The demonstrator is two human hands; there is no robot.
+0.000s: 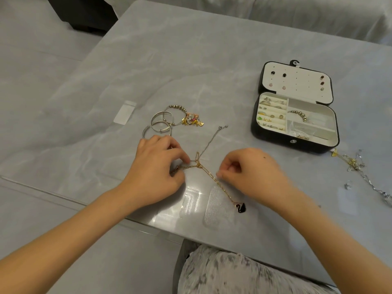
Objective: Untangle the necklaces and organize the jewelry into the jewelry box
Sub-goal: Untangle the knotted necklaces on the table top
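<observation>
Left hand (157, 172), centre of frame, is curling thumb and forefinger onto the knot (198, 164) where a gold link chain (222, 188) and a thin silver chain (209, 143) are crossing. Its fingertips are gripping the strands just left of the snarl.

Right hand (250, 172), right of centre, is holding a narrow pinch, thumb against forefinger, on the gold link chain just below the knot. The contact is too fine to confirm fully.

The gold link chain is running down to a glossy black swan pendant (241, 207) at lower centre, beside a clear plastic bag (214, 209). The thin silver chain is trailing up toward its clasp, loose on the grey marbled table (191, 60).

Handling, judged:
- Both chains are looking near weightless, limp, slippery and prone to kinking, so a hard pull is likely to tighten the knot.
- Best hold is fingertips close on either side of the snarl, teasing the loops open.
- The pendant is probably the only part with weight, so it is a poor pulling point.
- The free clasp end is the one to feed back through.

Plain silver bangles (158, 126) and a beaded charm bracelet (191, 118) are lying just above the left hand. Another gold-and-silver chain tangle (356, 166) is lying at the right edge. The black jewelry box (275, 137), cream-lined and partly filled, is standing open at upper right, well apart from the hands.
</observation>
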